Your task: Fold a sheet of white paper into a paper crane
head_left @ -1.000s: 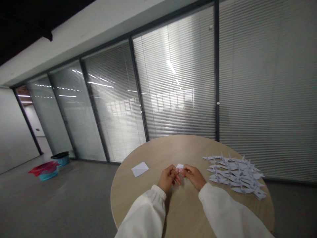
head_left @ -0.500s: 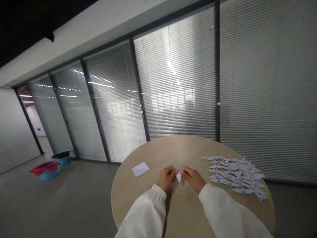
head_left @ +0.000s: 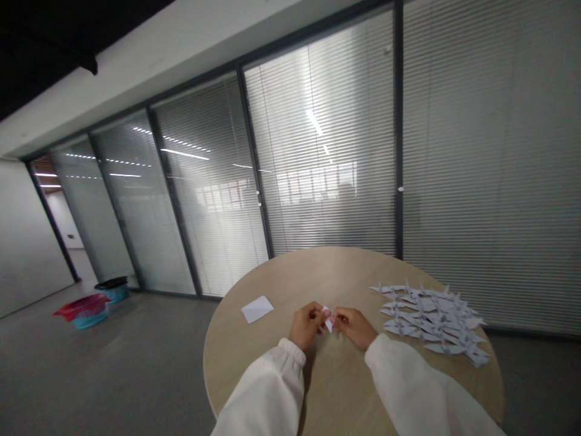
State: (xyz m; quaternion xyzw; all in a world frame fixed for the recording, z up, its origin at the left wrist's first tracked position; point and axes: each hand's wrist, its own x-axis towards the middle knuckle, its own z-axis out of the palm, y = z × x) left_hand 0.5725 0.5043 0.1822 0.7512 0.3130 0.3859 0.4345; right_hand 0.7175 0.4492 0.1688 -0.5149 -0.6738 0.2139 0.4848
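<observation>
A small folded white paper piece (head_left: pixel 328 319) is pinched between both my hands just above the round wooden table (head_left: pixel 272 363). My left hand (head_left: pixel 305 325) grips its left side with curled fingers. My right hand (head_left: pixel 355 326) holds its right side, fingers closed on it. Both arms wear white sleeves. A flat white paper square (head_left: pixel 256 309) lies on the table to the left of my hands. To the right, several folded white paper cranes (head_left: pixel 431 321) are laid out in rows.
Glass walls with closed blinds (head_left: pixel 318 157) stand behind the table. On the grey floor at the far left sit a red and blue basin (head_left: pixel 84 310) and a dark-rimmed bin (head_left: pixel 112 287).
The paper piece between my fingers has been folded smaller, from a small flap to a narrow triangle shape. My hands stayed in the same spot.
</observation>
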